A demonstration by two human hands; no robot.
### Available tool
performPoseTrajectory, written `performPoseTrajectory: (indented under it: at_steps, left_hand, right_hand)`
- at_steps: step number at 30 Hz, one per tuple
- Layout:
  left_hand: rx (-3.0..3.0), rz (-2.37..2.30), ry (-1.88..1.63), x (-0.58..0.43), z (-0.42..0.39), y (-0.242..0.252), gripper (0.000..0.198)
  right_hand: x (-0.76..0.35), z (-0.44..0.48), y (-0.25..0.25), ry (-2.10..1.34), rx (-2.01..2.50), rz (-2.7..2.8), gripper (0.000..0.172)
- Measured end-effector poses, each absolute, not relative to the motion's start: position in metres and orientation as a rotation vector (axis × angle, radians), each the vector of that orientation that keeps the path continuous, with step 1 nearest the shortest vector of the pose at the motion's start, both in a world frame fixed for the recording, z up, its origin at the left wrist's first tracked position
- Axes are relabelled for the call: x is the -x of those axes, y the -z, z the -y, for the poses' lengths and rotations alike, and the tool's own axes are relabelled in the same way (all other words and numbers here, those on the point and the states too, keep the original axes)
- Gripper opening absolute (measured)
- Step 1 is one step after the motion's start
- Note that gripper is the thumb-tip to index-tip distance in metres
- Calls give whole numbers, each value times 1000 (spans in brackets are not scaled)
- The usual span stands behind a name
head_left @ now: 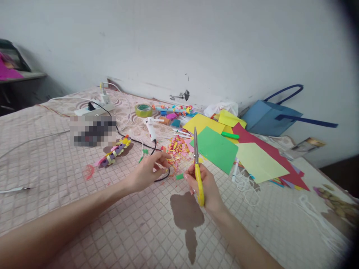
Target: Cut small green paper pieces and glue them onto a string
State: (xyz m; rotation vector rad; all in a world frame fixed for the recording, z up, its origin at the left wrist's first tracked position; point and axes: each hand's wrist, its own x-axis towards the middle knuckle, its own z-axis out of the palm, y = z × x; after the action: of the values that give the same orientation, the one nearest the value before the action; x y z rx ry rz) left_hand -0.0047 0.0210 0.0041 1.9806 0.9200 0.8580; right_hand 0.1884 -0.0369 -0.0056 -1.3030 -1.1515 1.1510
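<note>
In my right hand point(206, 185) is a pair of scissors point(198, 175) with yellow handles, its closed blades pointing up and away from me. My left hand point(148, 166) is beside a black cord point(166, 178), its fingers curved and apart with nothing visible between them. A small green paper strip point(179, 176) is between the hands, close to my right fingertips; whether it touches them I cannot tell. Just beyond lies a pile of colourful paper scraps point(178, 149). A white glue gun point(150, 129) rests behind my left hand, near small green pieces point(144, 152).
Green paper point(215, 147), yellow paper point(203, 125) and red paper point(259, 149) sheets lie to the right, beside tangled white string point(246, 186). A blue bag point(270, 117) leans at the wall. On the left are a decorated purple stick point(113, 154), tape point(143, 110) and a power strip point(94, 109).
</note>
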Motion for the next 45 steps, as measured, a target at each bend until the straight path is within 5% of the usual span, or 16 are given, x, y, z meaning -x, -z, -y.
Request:
performPoseTrajectory:
  at_steps: [15,45]
  left_hand:
    - [-1821,-802,-509,-4,0,-12,20]
    - [-1529,-814,-478,-7,-2,-10,25]
  right_hand:
    - [-175,45,-4,-1194,1329,1251,25]
    - [-179,44,6,-1272,1279,1174,24]
